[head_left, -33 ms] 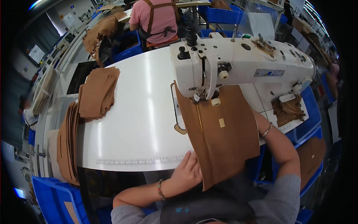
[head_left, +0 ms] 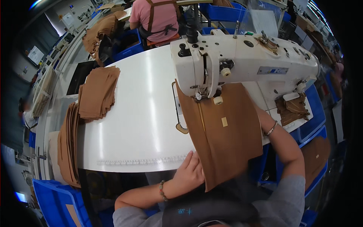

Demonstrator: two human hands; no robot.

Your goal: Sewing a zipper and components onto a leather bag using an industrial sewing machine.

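Note:
A brown panel, fabric or leather, lies under the needle end of a white sewing machine. It has a small pale tag and a lighter line running along its left part. The panel's near end droops over the table's front edge. My left hand grips its left edge near that end, fingers bent together. On the other side, my right forearm, with a bracelet at the wrist, reaches under the panel's right edge. The panel covers my right hand, so its fingers are hidden.
Stacked brown pieces lie on the white table, and more hang over its left edge. Small brown scraps sit beside the machine. Blue bins stand at both sides. Ahead, a person in a pink shirt sits facing away.
The whole view has shifted very slightly. Hands, panel and machine keep their places relative to each other.

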